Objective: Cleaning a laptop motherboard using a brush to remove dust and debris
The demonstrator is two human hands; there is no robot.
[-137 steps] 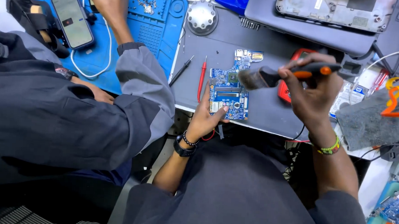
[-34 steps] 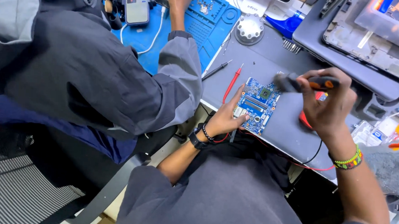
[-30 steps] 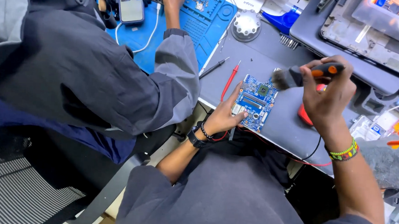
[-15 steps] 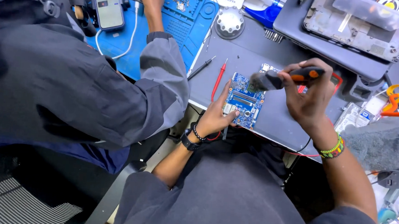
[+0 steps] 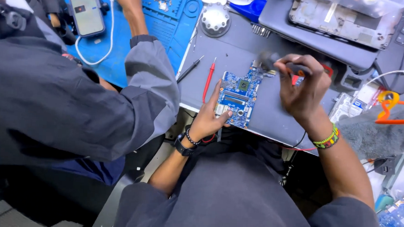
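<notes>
A blue circuit board point(image 5: 238, 94) lies on the grey mat point(image 5: 223, 68) near the table's front edge. My left hand point(image 5: 209, 117) rests on the board's left and lower edge, fingers pressing it down. My right hand point(image 5: 302, 89) is closed around a dark brush-like tool point(image 5: 273, 60) with an orange-marked handle. The tool's blurred head is over the board's top right corner. Beaded bands circle both wrists.
A red probe point(image 5: 208, 81) and a black probe point(image 5: 189, 69) lie left of the board. A co-worker's grey sleeve point(image 5: 150, 85) reaches over a blue work mat point(image 5: 170, 15) with a phone point(image 5: 84, 8). An opened laptop point(image 5: 335, 24) sits behind; orange scissors point(image 5: 393, 107) to the right.
The view has shifted. My right hand has moved the tool a little up and left along the board's upper right corner. My left hand stays on the board.
</notes>
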